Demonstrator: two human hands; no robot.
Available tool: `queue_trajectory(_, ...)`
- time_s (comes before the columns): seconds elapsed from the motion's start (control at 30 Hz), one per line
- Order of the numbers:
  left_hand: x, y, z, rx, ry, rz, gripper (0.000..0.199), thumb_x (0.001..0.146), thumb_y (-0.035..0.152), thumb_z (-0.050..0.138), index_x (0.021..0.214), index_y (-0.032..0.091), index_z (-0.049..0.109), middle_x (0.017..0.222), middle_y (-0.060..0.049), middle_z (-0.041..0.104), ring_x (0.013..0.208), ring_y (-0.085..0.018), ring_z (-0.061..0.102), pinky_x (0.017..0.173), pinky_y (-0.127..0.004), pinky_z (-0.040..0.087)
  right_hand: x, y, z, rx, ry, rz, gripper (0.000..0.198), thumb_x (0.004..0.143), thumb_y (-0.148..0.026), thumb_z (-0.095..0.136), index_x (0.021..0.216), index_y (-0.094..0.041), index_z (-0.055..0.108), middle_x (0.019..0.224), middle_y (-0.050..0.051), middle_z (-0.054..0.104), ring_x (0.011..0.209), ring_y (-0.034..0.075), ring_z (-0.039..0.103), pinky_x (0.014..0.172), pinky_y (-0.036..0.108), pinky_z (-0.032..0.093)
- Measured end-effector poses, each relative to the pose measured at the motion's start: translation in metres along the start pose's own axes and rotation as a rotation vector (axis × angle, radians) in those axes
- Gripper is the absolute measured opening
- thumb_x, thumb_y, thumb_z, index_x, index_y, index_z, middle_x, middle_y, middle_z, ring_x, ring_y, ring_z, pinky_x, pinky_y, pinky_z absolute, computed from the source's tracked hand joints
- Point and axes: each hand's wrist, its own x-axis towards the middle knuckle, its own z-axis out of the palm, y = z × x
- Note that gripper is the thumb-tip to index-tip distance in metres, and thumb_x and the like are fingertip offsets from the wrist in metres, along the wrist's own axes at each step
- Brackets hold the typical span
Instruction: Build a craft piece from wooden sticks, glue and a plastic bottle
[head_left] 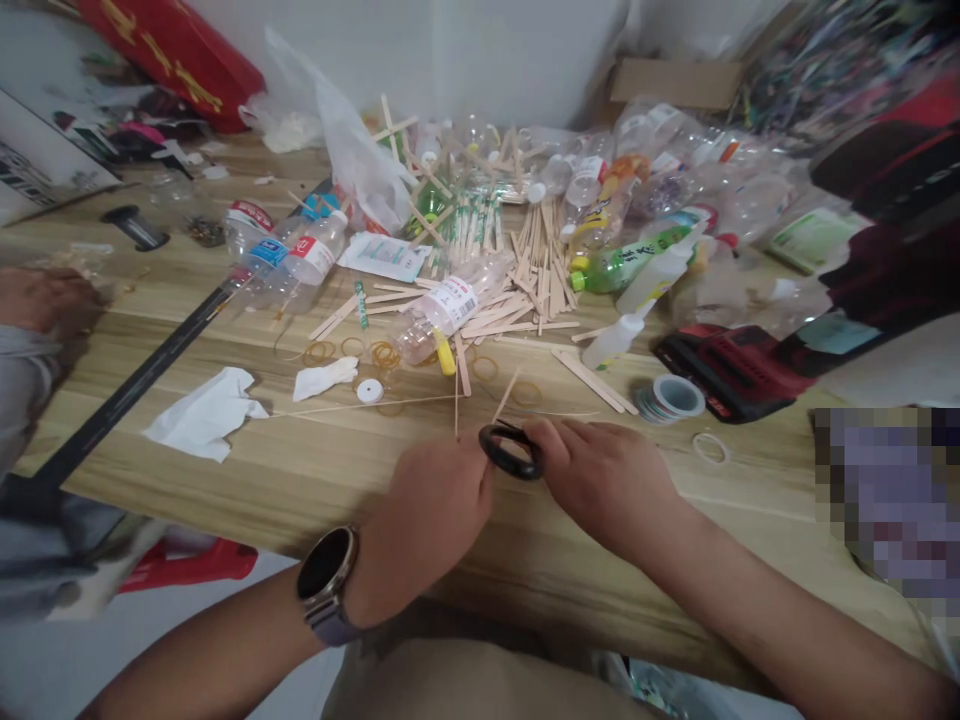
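Observation:
My right hand (600, 475) is closed around scissors whose black handle loop (512, 462) shows between my two hands; the blades are hidden. My left hand (442, 490), with a watch on the wrist, is closed just left of the loop. Thin wooden sticks (457, 405) rise from its far side, and its fingers are mostly hidden from here. Beyond both hands lies a clear plastic bottle (450, 305) with a yellow piece (445, 352) at its near end. Flat wooden sticks (551, 285) are heaped around it.
Rubber bands (386, 354), a white glove (326, 378) and a crumpled tissue (210, 412) lie ahead. White squeeze bottles (613, 340), a tape roll (671, 398) and a red-black power tool (739, 370) stand right. Plastic bottles crowd the back. Another person's hand (49, 300) rests far left.

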Motion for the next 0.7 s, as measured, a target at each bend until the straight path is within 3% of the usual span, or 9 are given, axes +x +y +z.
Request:
queue_trajectory(0.2,0.0,0.001,0.0,0.121,-0.052,0.037,0.036,0.101,0.021,0.024,0.096,0.015,0.059,0.078,-0.01,0.071,0.071,-0.025,0.069,0.062,-0.035,0.051,-0.004,0.002,-0.001,0.252,-0.156,-0.017,0.049,0.1,-0.022,0.034,0.058,-0.019,0.059,0.057,0.002,0.066,0.049,0.011,0.061,0.05,0.02,0.039)
queue_trajectory(0.37,-0.001,-0.002,-0.004,0.027,-0.071,0.088,0.033,0.101,0.022,0.028,0.093,0.017,0.06,0.086,-0.009,0.072,0.082,-0.026,0.07,0.071,-0.037,0.053,-0.007,0.004,0.002,-0.033,-0.039,-0.013,0.018,0.086,-0.011,0.049,0.081,-0.014,0.066,0.065,0.009,0.071,0.057,0.02,0.065,0.048,0.026,0.033)
queue_trajectory(0.43,-0.001,-0.001,-0.004,0.072,-0.073,0.098,0.033,0.1,0.02,0.027,0.094,0.017,0.06,0.083,-0.009,0.071,0.079,-0.026,0.07,0.068,-0.037,0.052,-0.007,0.004,0.0,0.028,-0.088,0.008,0.02,0.09,-0.014,0.048,0.081,-0.015,0.066,0.062,0.007,0.07,0.054,0.018,0.064,0.048,0.025,0.035)
queue_trajectory(0.53,-0.001,0.002,-0.004,0.182,-0.085,0.094,0.032,0.097,0.014,0.027,0.096,0.016,0.059,0.075,-0.009,0.07,0.069,-0.028,0.069,0.058,-0.037,0.05,-0.009,0.003,-0.004,0.229,-0.152,0.004,0.037,0.099,-0.02,0.037,0.071,-0.019,0.062,0.056,0.001,0.067,0.05,0.012,0.062,0.05,0.02,0.04)
queue_trajectory(0.6,-0.001,0.002,-0.006,0.181,-0.076,0.103,0.032,0.097,0.015,0.027,0.095,0.016,0.059,0.075,-0.009,0.07,0.068,-0.027,0.069,0.058,-0.036,0.05,-0.012,0.003,-0.003,0.221,-0.111,-0.01,0.038,0.098,-0.02,0.036,0.069,-0.019,0.06,0.057,0.002,0.068,0.05,0.013,0.062,0.05,0.021,0.039)
queue_trajectory(0.7,-0.001,0.001,-0.009,0.063,-0.057,0.165,0.032,0.1,0.02,0.029,0.093,0.018,0.06,0.082,-0.007,0.072,0.075,-0.024,0.07,0.065,-0.034,0.051,-0.015,0.005,0.003,0.035,0.033,-0.016,0.025,0.089,-0.015,0.042,0.075,-0.017,0.063,0.06,0.008,0.069,0.053,0.02,0.063,0.047,0.028,0.033)
